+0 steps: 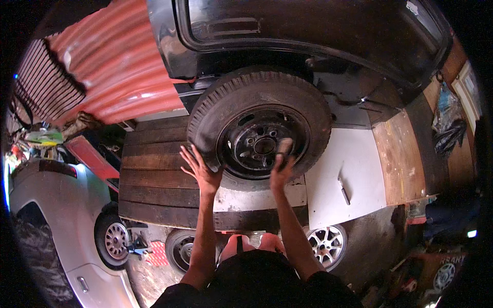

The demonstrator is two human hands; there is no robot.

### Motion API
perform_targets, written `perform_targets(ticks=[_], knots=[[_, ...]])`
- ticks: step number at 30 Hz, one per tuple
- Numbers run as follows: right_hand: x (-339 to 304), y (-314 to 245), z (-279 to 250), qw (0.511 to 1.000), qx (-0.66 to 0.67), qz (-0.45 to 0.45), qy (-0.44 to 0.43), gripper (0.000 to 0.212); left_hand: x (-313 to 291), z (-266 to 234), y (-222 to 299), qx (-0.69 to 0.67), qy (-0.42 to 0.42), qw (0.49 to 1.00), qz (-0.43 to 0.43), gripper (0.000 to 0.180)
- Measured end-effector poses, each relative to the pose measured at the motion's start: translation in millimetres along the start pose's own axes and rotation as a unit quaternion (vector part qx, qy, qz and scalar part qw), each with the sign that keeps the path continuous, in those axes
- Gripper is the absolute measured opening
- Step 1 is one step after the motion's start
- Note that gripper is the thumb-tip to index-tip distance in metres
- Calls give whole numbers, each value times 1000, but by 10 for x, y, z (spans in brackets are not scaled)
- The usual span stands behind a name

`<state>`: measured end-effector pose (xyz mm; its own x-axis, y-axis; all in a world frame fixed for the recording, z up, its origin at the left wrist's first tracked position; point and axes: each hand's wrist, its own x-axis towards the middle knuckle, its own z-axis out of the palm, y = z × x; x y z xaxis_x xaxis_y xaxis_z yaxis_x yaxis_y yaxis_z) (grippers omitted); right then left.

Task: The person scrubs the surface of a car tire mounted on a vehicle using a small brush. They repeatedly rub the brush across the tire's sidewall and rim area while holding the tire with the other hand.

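A black tyre on a black steel wheel (259,97) stands against the dark vehicle body, its hub and stud holes facing me. My left hand (203,173) has its fingers spread at the lower left sidewall; whether it touches the rubber I cannot tell. In front of the lower right of the rim is my right hand (281,170), smeared by motion. Its fingers seem closed around a small brownish block (284,147), too blurred to name. To the right, a slim tool with a dark handle (344,193) lies on a white board (359,159).
Dark wooden planks (154,179) form the platform left of the tyre. The black vehicle panel (287,25) overhangs it. A silver car (67,205) stands at left. Below the platform are a spoked white wheel (328,245) and another wheel (181,249). A plastic bag (446,120) hangs at right.
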<state>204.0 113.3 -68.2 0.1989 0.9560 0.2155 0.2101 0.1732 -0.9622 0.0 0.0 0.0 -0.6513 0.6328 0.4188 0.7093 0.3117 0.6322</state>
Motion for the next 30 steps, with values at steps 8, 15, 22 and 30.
perform_targets(ticks=[8,15,22,30], knots=[[425,-476,-143,967,-197,-151,-65,56,363,119,5,-99,58,992,55,128],[283,-389,-514,950,-255,-181,-15,45,288,124,42,-100,61,992,37,121],[628,-431,-521,916,-299,-251,-88,46,296,167,-17,-98,62,992,48,114],[555,-853,-405,927,-308,-120,-178,51,195,211,125,-81,75,994,-11,106]])
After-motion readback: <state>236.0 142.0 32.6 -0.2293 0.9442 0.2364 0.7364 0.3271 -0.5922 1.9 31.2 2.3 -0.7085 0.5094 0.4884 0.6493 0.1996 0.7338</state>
